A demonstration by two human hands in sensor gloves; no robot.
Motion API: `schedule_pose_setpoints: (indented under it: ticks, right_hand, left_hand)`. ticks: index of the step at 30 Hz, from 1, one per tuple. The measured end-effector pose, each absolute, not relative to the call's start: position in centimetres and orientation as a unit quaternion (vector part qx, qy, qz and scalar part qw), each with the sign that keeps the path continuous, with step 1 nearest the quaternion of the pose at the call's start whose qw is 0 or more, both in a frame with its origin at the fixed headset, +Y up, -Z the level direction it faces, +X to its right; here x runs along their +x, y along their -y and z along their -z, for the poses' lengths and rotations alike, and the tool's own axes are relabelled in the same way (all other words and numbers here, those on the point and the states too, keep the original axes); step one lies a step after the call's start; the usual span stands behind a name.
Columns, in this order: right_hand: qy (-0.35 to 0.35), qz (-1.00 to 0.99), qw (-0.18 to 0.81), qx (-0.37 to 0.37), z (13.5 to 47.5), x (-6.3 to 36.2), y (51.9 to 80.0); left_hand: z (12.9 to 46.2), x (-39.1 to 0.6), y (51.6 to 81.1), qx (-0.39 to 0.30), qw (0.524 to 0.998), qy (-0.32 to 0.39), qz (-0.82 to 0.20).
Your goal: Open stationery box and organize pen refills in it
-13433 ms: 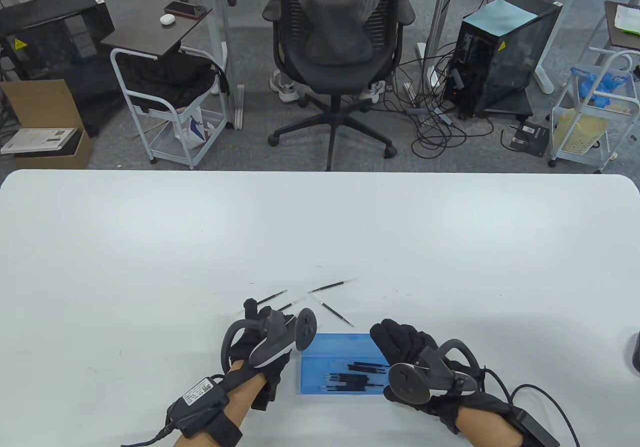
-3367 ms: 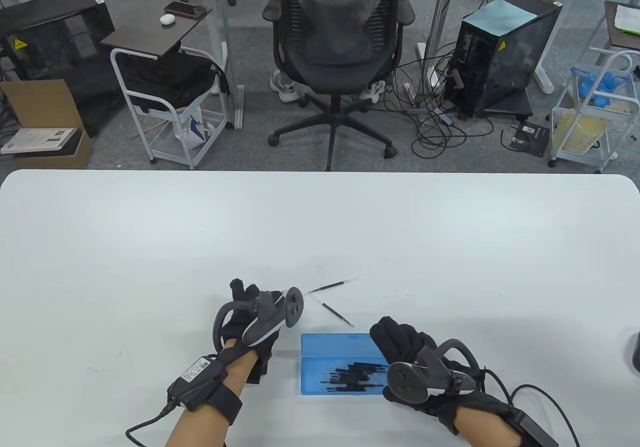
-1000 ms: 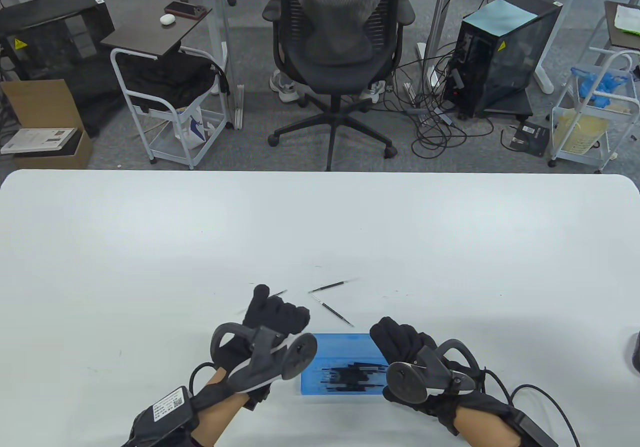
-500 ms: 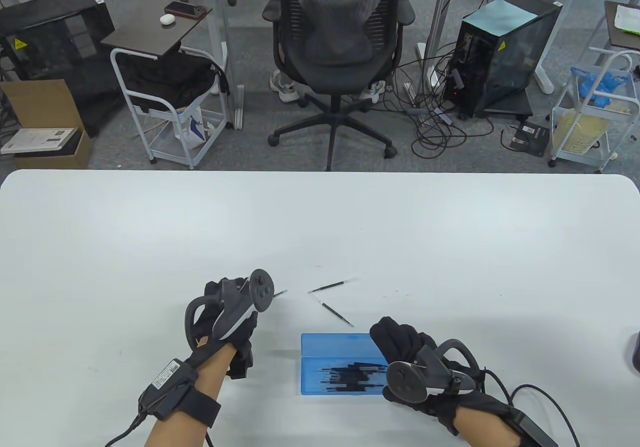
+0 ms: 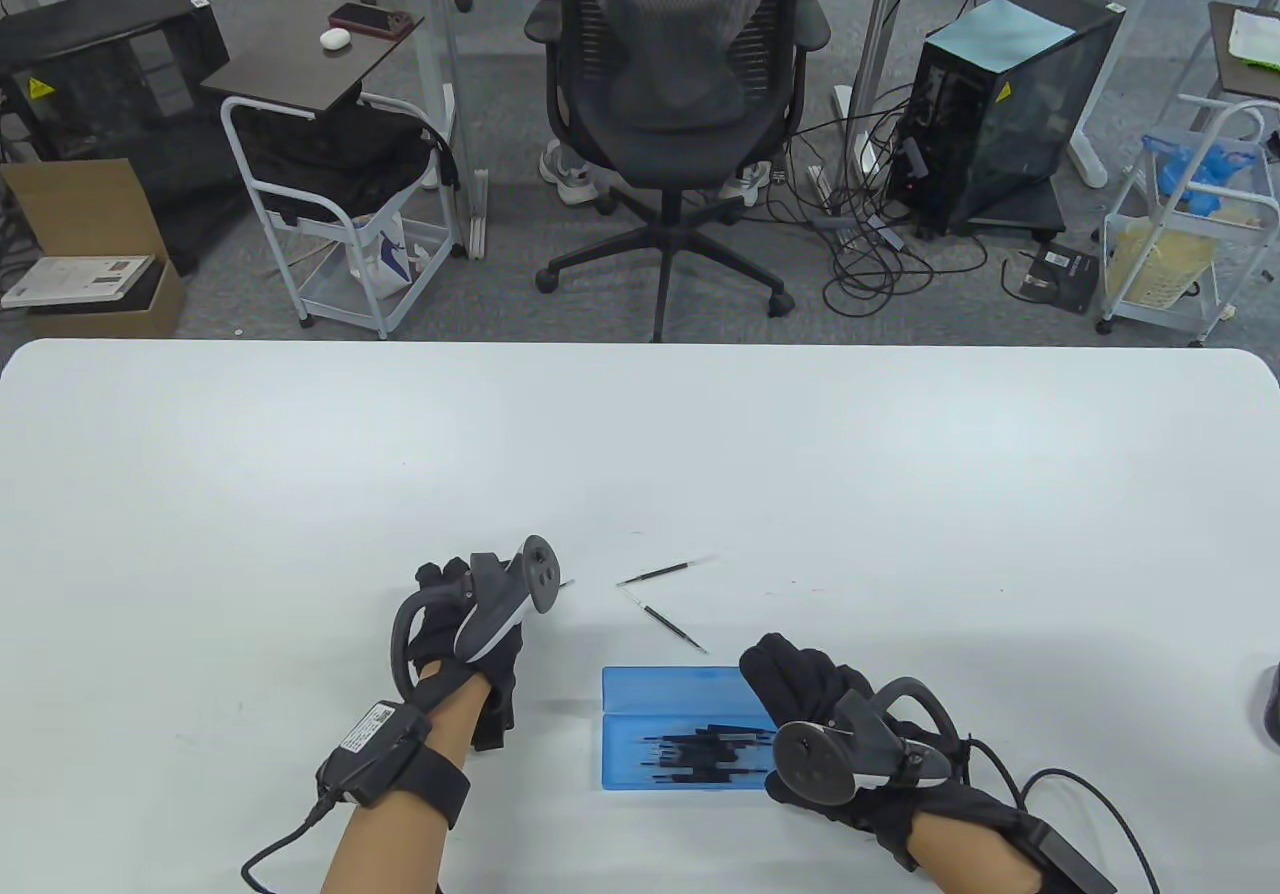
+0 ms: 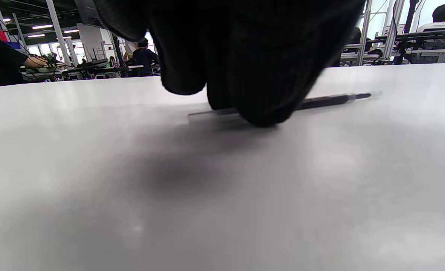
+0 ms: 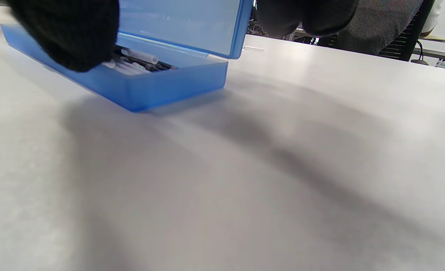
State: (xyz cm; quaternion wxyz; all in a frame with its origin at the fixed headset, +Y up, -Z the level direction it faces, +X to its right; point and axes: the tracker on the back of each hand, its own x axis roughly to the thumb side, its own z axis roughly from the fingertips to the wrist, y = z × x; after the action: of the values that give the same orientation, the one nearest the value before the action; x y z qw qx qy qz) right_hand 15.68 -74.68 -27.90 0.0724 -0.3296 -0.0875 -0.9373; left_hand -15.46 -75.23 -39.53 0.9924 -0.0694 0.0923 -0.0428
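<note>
The blue stationery box (image 5: 675,692) lies open near the table's front edge, with several black pen refills (image 5: 700,756) in its base. My right hand (image 5: 800,674) grips its right end: the thumb (image 7: 68,41) rests on the base rim (image 7: 162,84) and the fingers reach behind the raised lid (image 7: 177,22). My left hand (image 5: 445,579) is down on the table left of the box. Its fingertips (image 6: 260,109) pinch a loose refill (image 6: 328,99), whose tip (image 5: 566,584) pokes out past the tracker. Two more refills (image 5: 667,570) (image 5: 673,628) lie loose beyond the box.
The white table (image 5: 640,454) stretches wide beyond the hands. Past its far edge stand an office chair (image 5: 680,114), a white cart (image 5: 340,234) and a computer tower (image 5: 1000,104). A dark object (image 5: 1270,704) shows at the right edge.
My left hand has left the box, moved left and away across the table, and come down on a loose refill. The right hand and the box have stayed still.
</note>
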Motion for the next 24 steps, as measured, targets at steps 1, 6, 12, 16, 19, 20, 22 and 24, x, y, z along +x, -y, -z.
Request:
schedule_pose_setpoints:
  ticks: [1, 6, 12, 16, 19, 20, 22, 24]
  right_hand:
    - [0.087, 0.937, 0.073, -0.329, 27.9, 15.7, 74.7]
    - [0.087, 0.937, 0.073, -0.329, 27.9, 15.7, 74.7]
    - [0.086, 0.937, 0.075, -0.329, 27.9, 15.7, 74.7]
    - [0.086, 0.938, 0.076, -0.328, 27.9, 15.6, 74.7]
    - [0.086, 0.938, 0.077, -0.328, 27.8, 15.6, 74.7]
    - [0.085, 0.938, 0.078, -0.328, 27.8, 15.6, 74.7]
    - [0.086, 0.938, 0.078, -0.328, 27.8, 15.6, 74.7]
    - [0.085, 0.938, 0.078, -0.328, 27.8, 15.6, 74.6]
  left_hand:
    - [39.5, -15.4, 75.2, -0.069, 0.992, -0.092, 0.042]
    - [39.4, -15.4, 75.1, -0.067, 0.993, -0.094, 0.039]
    - [39.4, -15.4, 75.2, -0.068, 0.993, -0.090, 0.035]
    - [39.4, -15.1, 75.3, -0.070, 0.993, -0.084, 0.049]
    - [39.4, -14.6, 75.5, -0.061, 0.992, -0.083, 0.068]
    - [39.3, -14.5, 75.5, -0.059, 0.992, -0.081, 0.074]
    - [39.3, -14.3, 75.5, -0.057, 0.992, -0.079, 0.083]
    - [39.2, -14.3, 75.5, -0.059, 0.992, -0.077, 0.081]
